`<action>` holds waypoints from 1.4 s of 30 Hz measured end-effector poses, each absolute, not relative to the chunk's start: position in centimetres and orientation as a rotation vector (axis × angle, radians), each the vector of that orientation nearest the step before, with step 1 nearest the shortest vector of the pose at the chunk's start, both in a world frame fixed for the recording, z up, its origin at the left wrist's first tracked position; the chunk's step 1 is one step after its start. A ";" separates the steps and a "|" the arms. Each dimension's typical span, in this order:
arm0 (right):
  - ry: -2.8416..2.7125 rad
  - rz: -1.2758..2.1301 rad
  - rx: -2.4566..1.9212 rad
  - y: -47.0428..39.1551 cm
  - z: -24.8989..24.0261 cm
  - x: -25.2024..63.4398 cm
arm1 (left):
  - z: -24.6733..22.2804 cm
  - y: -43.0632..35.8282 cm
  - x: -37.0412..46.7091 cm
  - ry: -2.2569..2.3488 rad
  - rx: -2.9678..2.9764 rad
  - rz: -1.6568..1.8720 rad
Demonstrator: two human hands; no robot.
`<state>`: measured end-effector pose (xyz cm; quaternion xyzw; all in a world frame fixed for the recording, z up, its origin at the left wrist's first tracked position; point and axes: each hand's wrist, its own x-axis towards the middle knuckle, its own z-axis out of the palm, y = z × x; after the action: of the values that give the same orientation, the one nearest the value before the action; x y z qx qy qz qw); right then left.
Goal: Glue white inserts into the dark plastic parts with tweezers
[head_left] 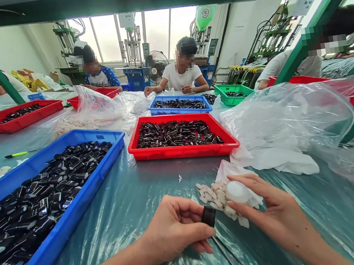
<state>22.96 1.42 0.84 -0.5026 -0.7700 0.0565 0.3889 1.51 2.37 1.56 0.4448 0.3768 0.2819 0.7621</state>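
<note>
Left hand: pinches a short black tube (209, 216) between thumb and fingertips, lower center of the frame; hand at (177, 229).
Black tube's long axis: seemingly near upright in the frame, with a slight lean; the grip hides part of it.
Right hand (273, 209): thumb and fingers close around a white round container (237, 191), round face toward the camera.
Pale pieces (217, 195): beside the container.
2 metal prongs (229, 254): slant from the left hand toward the bottom edge.
Trays: blue tray (83, 196) at left, red tray (182, 151) at center, both holding dark parts.
</note>
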 end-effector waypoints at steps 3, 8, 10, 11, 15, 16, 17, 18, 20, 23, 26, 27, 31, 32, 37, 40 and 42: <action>-1.908 0.238 -1.356 1.3 0.8 22.9 | 1.6 2.4 1.4 0.807 0.962 0.616; -1.867 0.327 -1.394 1.3 1.0 22.7 | 1.5 2.5 1.3 0.790 0.961 0.625; -1.847 0.351 -1.418 1.3 1.1 22.6 | 1.4 2.5 1.3 0.787 0.957 0.632; -1.833 0.373 -1.439 1.4 1.2 22.5 | 1.3 2.6 1.3 0.787 0.957 0.636; -1.646 0.493 -1.582 2.2 1.6 23.5 | 1.2 2.6 1.3 0.805 0.961 0.642; -1.580 0.507 -1.619 2.5 1.7 24.0 | 1.2 2.6 1.3 0.813 0.962 0.643; -1.515 0.510 -1.654 2.9 1.8 24.7 | 1.2 2.6 1.3 0.822 0.965 0.647; -1.469 0.509 -1.686 3.2 1.9 25.5 | 1.2 2.6 1.3 0.833 0.970 0.650; -1.393 0.522 -1.750 3.8 2.0 27.3 | 1.2 2.6 1.2 0.857 0.983 0.660; -1.307 0.554 -1.830 4.3 1.8 29.9 | 0.9 2.6 1.2 0.880 1.011 0.681; -1.260 0.575 -1.905 4.5 1.3 31.6 | 0.7 2.6 1.2 0.886 1.100 0.710; -1.249 0.582 -1.924 4.6 1.1 32.0 | 0.7 2.6 1.2 0.890 1.139 0.716; -1.220 0.585 -1.977 4.8 0.7 32.6 | 0.6 2.5 1.2 0.892 1.249 0.726; -1.218 0.584 -1.985 4.8 0.8 32.7 | 0.5 2.5 1.2 0.892 1.259 0.724; -1.208 0.573 -2.003 4.7 1.1 32.8 | 0.3 2.5 1.2 0.889 1.269 0.703; -1.213 0.563 -2.003 4.9 0.9 32.8 | 0.3 2.5 1.1 0.861 1.272 0.705; -1.231 0.545 -1.989 5.0 0.8 32.6 | 0.4 2.4 1.1 0.835 1.249 0.692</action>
<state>32.59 4.98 0.81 -0.7721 -0.4778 0.2116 0.3617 1.12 2.40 0.40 0.5557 0.3717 0.3079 0.6770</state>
